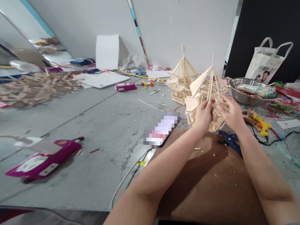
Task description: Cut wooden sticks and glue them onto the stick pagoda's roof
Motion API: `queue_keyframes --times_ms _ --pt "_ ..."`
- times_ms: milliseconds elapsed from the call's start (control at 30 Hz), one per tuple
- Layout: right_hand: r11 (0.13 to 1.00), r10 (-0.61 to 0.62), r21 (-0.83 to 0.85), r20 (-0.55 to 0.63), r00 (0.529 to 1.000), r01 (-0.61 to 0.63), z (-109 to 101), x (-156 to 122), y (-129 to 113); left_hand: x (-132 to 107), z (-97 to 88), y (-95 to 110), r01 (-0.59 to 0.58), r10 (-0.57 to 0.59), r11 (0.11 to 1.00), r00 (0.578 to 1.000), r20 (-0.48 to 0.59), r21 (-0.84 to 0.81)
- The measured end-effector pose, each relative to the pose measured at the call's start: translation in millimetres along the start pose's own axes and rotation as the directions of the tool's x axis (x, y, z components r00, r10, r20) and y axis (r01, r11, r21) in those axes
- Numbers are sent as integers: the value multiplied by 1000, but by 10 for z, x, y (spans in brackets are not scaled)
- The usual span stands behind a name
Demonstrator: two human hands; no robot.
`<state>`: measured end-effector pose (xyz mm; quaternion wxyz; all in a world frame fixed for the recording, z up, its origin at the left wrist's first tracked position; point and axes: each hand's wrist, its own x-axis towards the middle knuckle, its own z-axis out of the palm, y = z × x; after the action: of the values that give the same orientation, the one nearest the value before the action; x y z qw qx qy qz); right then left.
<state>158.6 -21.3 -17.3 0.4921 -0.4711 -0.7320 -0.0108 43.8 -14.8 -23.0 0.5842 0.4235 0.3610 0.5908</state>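
A pavilion model (208, 91) built of thin wooden sticks stands in front of me, its pointed roof partly filled in and open at the front. My left hand (203, 117) is closed in a pinch at the lower end of the upright sticks on its near side. Thumb and fingers of my right hand (231, 113) grip the eave at the right side. Both hands hide part of the lower tier. Just behind to the left is a second stick pavilion (183, 72) with a fuller roof. Blue-handled pliers (230, 142) lie below my right wrist.
A phone (162, 129) lies left of my forearms, near a brown board (211, 185). A yellow glue gun (262, 125) and a metal bowl (252, 98) are at right. Magenta power strips (44, 162), cables and a pile of wooden sticks (36, 87) occupy the left.
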Motion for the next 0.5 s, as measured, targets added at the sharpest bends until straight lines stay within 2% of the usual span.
queue_keyframes --times_ms 67,200,500 --pt "1000 13 12 4 1000 -13 -10 4 -1 5 30 25 22 -22 999 1000 8 -40" --pt "1000 26 18 9 1000 -26 -18 8 -12 -4 50 26 -5 6 998 1000 17 -64" --pt "999 33 12 45 998 -33 -5 -2 -40 -16 -5 -27 -45 52 993 997 63 -106"
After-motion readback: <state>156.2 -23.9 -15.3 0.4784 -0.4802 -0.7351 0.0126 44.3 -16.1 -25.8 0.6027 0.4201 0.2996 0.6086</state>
